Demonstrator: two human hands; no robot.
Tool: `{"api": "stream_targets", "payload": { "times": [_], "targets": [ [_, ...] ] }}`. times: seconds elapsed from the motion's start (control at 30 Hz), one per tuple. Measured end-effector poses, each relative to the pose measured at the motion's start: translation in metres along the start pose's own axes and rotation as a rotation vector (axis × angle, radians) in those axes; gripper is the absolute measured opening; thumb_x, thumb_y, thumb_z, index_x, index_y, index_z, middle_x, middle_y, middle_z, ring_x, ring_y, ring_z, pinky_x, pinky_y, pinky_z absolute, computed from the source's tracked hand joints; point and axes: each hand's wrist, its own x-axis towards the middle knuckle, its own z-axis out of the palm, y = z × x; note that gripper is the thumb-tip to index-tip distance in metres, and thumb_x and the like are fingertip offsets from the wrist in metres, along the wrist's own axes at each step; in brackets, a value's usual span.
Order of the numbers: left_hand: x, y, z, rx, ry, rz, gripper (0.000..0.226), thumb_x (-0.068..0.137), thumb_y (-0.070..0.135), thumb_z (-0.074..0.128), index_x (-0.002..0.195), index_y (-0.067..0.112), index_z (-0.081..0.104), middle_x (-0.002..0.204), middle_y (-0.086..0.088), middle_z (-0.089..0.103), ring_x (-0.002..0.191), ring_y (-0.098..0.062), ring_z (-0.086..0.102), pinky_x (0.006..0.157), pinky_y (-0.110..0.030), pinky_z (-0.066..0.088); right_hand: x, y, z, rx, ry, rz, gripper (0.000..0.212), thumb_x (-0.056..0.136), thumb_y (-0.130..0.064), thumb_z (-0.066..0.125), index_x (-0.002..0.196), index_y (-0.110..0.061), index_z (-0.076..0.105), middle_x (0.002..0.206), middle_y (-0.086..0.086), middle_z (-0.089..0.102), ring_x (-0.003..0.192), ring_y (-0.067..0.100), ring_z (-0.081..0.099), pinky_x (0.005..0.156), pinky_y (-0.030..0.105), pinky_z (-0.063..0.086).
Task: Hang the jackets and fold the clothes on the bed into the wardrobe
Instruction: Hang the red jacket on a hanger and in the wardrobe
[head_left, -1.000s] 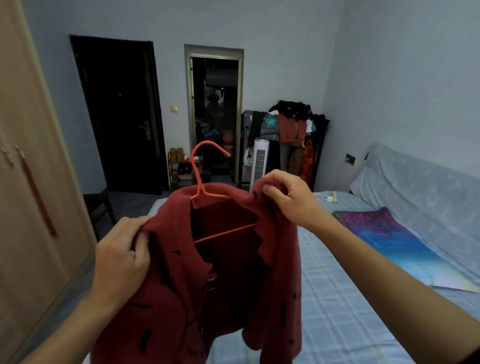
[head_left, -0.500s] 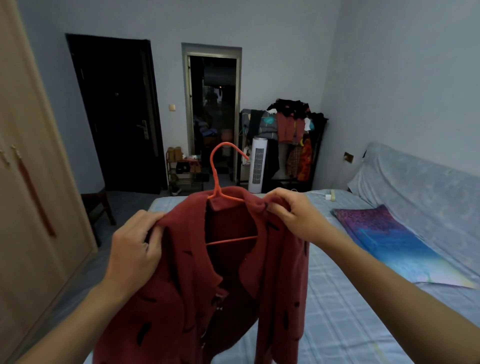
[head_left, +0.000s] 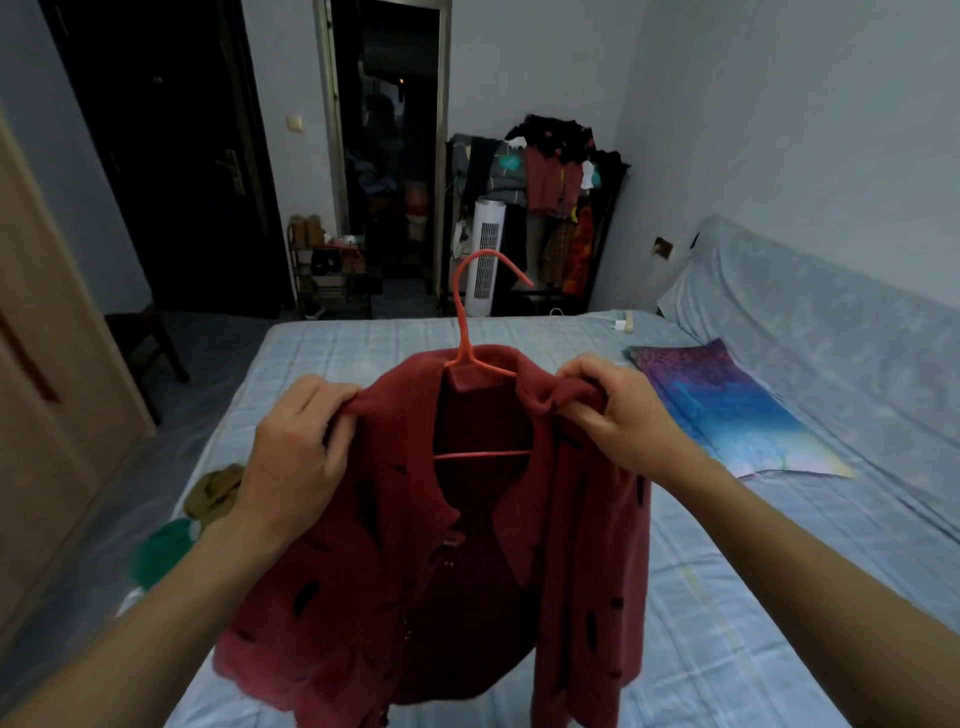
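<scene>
Red jacket on orange hanger, left hand fingers gripping one shoulder, right hand fingers pinching the other

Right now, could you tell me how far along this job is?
Done: thin orange hanger sits inside the dark red jacket. In hand: left hand and right hand grip its shoulders. Left: hanging it in the wooden wardrobe, folding the brown garment and green garment.

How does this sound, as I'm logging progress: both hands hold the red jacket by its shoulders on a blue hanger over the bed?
Wrong colour: the head view shows an orange hanger, not blue. Otherwise right: the left hand and right hand hold the red jacket by its shoulders over the bed.
</scene>
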Motion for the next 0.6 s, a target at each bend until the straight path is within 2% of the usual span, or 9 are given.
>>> {"api": "stream_targets", "payload": {
  "times": [0.13, 0.33, 0.5, 0.6],
  "targets": [
    [-0.016, 0.022, -0.005, -0.001, -0.013, 0.009, 0.021, 0.089, 0.010, 0.055, 0.104, 0.001, 0.067, 0.090, -0.008, 0.059, 0.082, -0.022, 0.057, 0.078, -0.027, 0.044, -0.024, -0.003, -0.012, 0.002, -0.011, -0.017, 0.014, 0.083, -0.020, 0.069, 0.093, -0.027, 0.061, 0.082, -0.013, 0.064, 0.077, 0.003, 0.061, 0.069, 0.014, 0.042],
    [-0.040, 0.075, -0.010, 0.014, -0.018, 0.010, 0.019, 0.088, 0.005, 0.058, 0.104, 0.002, 0.067, 0.090, -0.008, 0.058, 0.082, -0.022, 0.057, 0.079, -0.026, 0.043, -0.075, 0.001, -0.038, 0.006, -0.009, -0.053, 0.013, 0.085, -0.009, 0.072, 0.094, -0.016, 0.067, 0.084, -0.009, 0.065, 0.079, 0.007, 0.062, 0.071, 0.017, 0.043],
    [-0.075, 0.113, -0.008, 0.034, 0.008, 0.010, 0.020, 0.089, 0.003, 0.055, 0.106, -0.001, 0.067, 0.092, -0.012, 0.060, 0.083, -0.028, 0.058, 0.077, -0.039, 0.049, -0.119, 0.007, -0.048, 0.046, -0.018, -0.051, 0.014, 0.084, -0.006, 0.073, 0.095, -0.014, 0.069, 0.085, -0.005, 0.068, 0.078, 0.007, 0.063, 0.072, 0.019, 0.046],
    [-0.084, 0.120, -0.010, 0.054, 0.027, 0.019, 0.021, 0.090, 0.002, 0.055, 0.108, -0.001, 0.067, 0.092, -0.013, 0.060, 0.084, -0.029, 0.058, 0.077, -0.038, 0.048, -0.127, 0.003, -0.052, 0.080, -0.023, -0.060, 0.013, 0.084, -0.005, 0.073, 0.095, -0.012, 0.069, 0.086, -0.004, 0.068, 0.078, 0.005, 0.063, 0.073, 0.016, 0.045]
  ]
}}
